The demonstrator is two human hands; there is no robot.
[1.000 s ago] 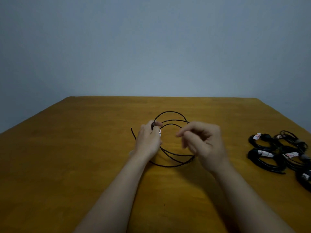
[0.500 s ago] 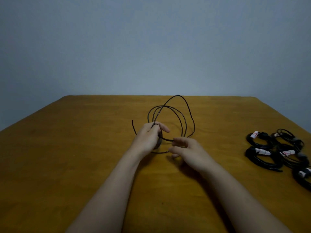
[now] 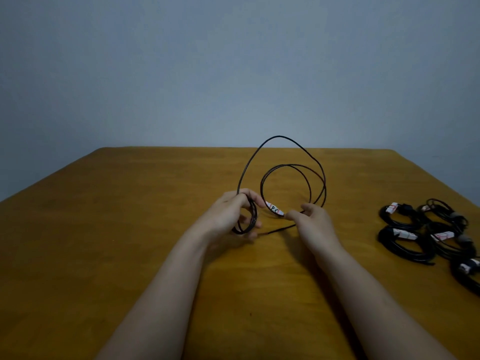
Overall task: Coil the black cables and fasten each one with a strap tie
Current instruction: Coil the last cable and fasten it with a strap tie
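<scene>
Brown wooden bench (image 3: pixel 104 255), grey wall (image 3: pixel 233 61) behind. My left hand (image 3: pixel 228 216) grips several tight turns of the thin black cable (image 3: pixel 279 136) just above the bench; wide loose loops rise from it. My right hand (image 3: pixel 311 224) pinches the cable beside its white tag (image 3: pixel 274 209), red-marked, lettering unclear. Bundled black coils (image 3: pixel 405 245) with similar tags lie at right.

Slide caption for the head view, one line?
Left hand grips small coils of a thin black cable; right hand pinches it beside its white paper tag, over a brown wooden table.
</scene>
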